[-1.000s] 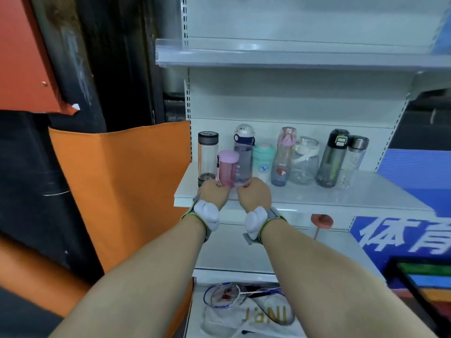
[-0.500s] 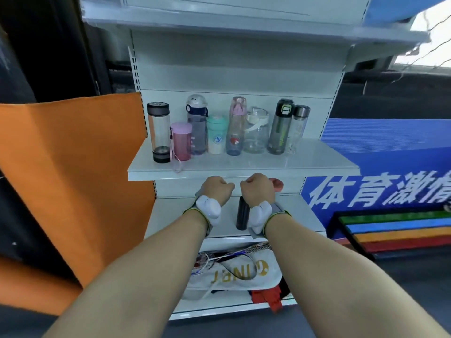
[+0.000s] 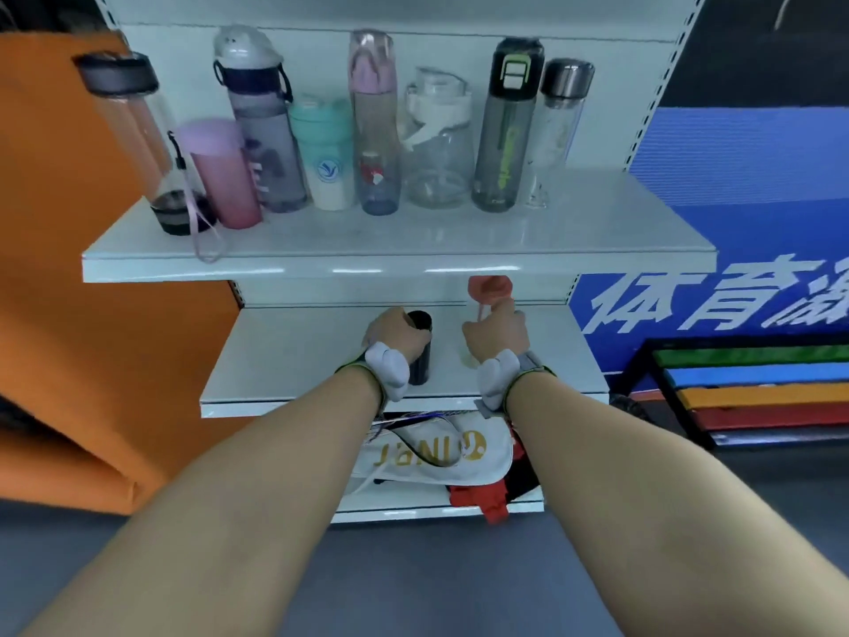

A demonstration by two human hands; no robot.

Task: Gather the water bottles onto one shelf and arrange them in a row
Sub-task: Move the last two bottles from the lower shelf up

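Observation:
Several water bottles stand in a row on the upper white shelf point(image 3: 399, 257), from a clear one with a black lid point(image 3: 138, 140) at the left to a steel-capped clear one point(image 3: 558, 131) at the right. On the lower shelf point(image 3: 285, 360), my left hand point(image 3: 395, 335) grips a black bottle point(image 3: 420, 347). My right hand point(image 3: 496, 333) grips a bottle with a red lid point(image 3: 489, 287); its body is mostly hidden behind the hand.
A white racket bag point(image 3: 436, 457) and a red item point(image 3: 487, 498) lie on the bottom shelf. An orange panel point(image 3: 69, 360) stands to the left, a blue banner point(image 3: 735, 223) and coloured striped steps point(image 3: 758, 393) to the right.
My view dropped from the upper shelf to the lower one. Both hands moved down from the upper shelf's front edge and took hold of the black bottle and the red-lidded bottle.

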